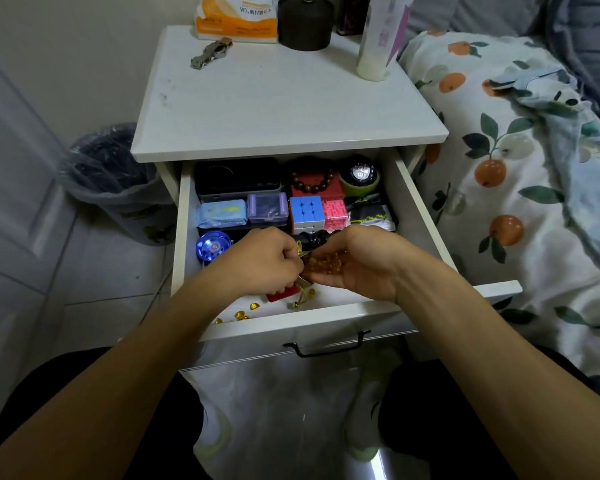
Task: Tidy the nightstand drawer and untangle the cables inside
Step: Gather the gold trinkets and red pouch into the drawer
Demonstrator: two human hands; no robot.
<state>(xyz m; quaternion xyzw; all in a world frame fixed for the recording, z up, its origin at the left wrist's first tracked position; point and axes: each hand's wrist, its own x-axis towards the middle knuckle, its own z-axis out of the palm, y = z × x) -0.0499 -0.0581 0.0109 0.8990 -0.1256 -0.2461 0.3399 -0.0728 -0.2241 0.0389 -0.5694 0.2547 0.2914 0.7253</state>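
Only the head view to go on, looking down into the open white nightstand drawer (184, 237). The back half looks pretty sorted already: a black rectangular case (238, 176), a dark wooden bead bracelet on a red box (312, 181), a blue-faced puzzle cube (306, 211), a pink maze cube (334, 213) and a shiny blue round yo-yo-looking thing (212, 247) all sit in neat rows, touching side by side.

The front is where the mess is. The left hand (267, 261) is curled up, pinching something small and gold-coloured, and the cupped right hand (357, 261) grasps a bunch of amber translucent beads (328, 263). Both hands are just over the front middle of the drawer. More loose amber beads (242, 315) are scattered on the drawer floor near the front edge.

My guess is it's well past halfway, with the bead pickup left. I can't make out any actual cables, so no idea if the untangling is done.
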